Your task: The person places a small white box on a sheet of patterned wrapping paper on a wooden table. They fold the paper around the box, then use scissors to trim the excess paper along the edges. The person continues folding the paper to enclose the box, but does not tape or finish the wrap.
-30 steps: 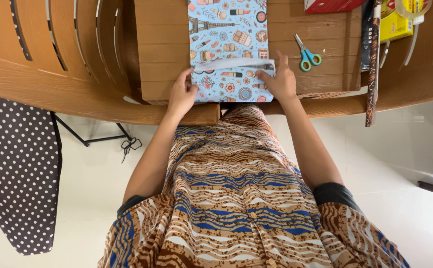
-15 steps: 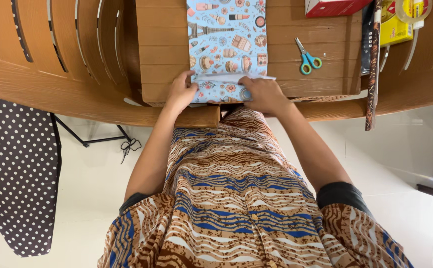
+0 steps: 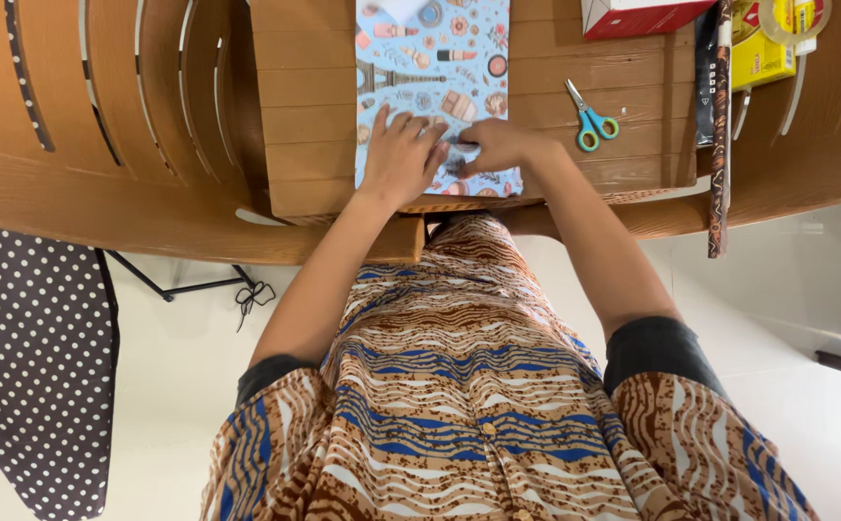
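The wrapping paper point(image 3: 435, 68), pale blue with small printed pictures, lies on the wooden table point(image 3: 314, 106) and runs off the far edge of the view, so its full length is cut off. The left hand point(image 3: 403, 154) lies flat on its near end, fingers spread and pressing down, gripping nothing. The right hand point(image 3: 493, 145) rests just beside it with fingers curled onto the paper; whether they pinch a fold is hidden by the hand itself. What lies under the paper there cannot be seen. To the right on the table sit scissors point(image 3: 589, 118) with blue-green handles. At the far right a red box point(image 3: 637, 14), a yellow box point(image 3: 763, 48) and a tape roll point(image 3: 795, 19) are cut off.
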